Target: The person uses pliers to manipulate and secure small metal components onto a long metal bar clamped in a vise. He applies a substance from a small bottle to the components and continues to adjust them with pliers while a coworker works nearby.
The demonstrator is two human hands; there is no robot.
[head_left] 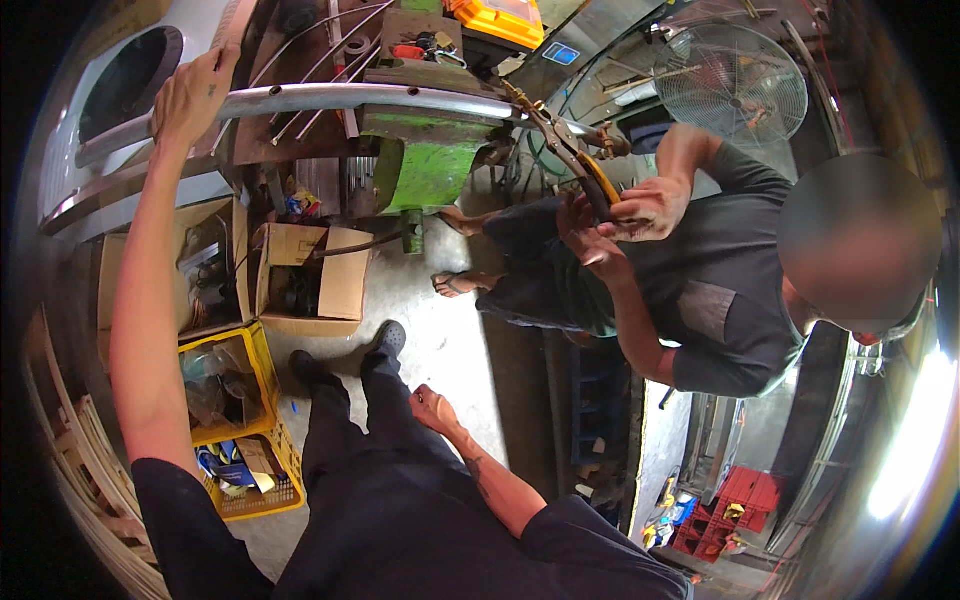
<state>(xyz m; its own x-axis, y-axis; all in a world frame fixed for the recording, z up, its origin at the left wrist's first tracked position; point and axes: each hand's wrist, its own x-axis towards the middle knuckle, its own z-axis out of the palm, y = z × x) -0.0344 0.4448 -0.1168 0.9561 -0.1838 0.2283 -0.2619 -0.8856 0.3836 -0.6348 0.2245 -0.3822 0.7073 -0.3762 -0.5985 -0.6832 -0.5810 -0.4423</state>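
My left hand (190, 100) is closed around a long silver metal pipe (330, 97), near its left end. The pipe lies across a green metal stand (425, 170), with small dark holes along its side. Low in front of my body, my right hand (432, 410) is curled closed; whether anything is inside cannot be seen. Across from me, a co-worker's hands (610, 225) hold a long plier-like tool (575, 160) with a yellow and dark handle. Its far end reaches the pipe's right end.
Cardboard boxes (340, 285) and yellow plastic crates (262, 375) stand on the floor to my left. A round fan (735, 85) is at the far right, behind the co-worker (715, 270). An orange case (505, 20) sits beyond the stand. A red crate (735, 500) is at lower right.
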